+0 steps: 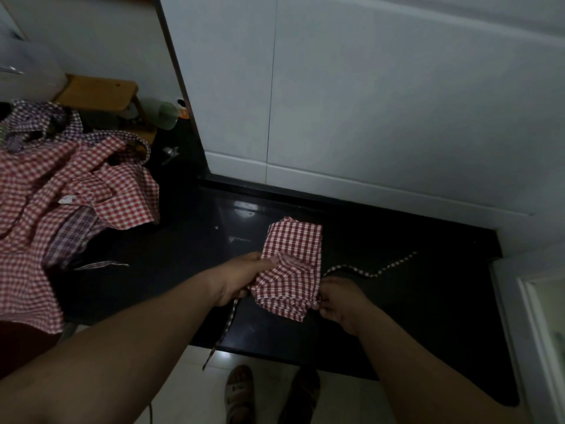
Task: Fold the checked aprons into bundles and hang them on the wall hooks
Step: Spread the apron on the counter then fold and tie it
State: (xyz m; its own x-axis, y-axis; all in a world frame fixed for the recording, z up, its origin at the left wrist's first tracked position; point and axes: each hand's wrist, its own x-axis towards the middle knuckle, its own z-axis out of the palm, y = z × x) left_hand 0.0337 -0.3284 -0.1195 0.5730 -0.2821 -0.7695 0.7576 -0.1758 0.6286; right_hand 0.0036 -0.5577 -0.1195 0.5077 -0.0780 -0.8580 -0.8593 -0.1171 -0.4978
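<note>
A folded red-and-white checked apron (292,258) lies as a small bundle on the black counter (412,289). My left hand (241,276) grips the bundle's left edge. My right hand (339,299) pinches its lower right corner, where a checked tie strap (376,270) runs off to the right across the counter. A second strap (226,325) hangs down from my left hand over the counter's front edge. No wall hooks are in view.
A heap of loose red checked aprons (70,203) and purple checked aprons (39,123) covers the counter's left end. White wall panels (367,102) rise behind. A wooden stool (101,91) and a green cup (166,114) stand further back. Sandalled feet (240,393) show below.
</note>
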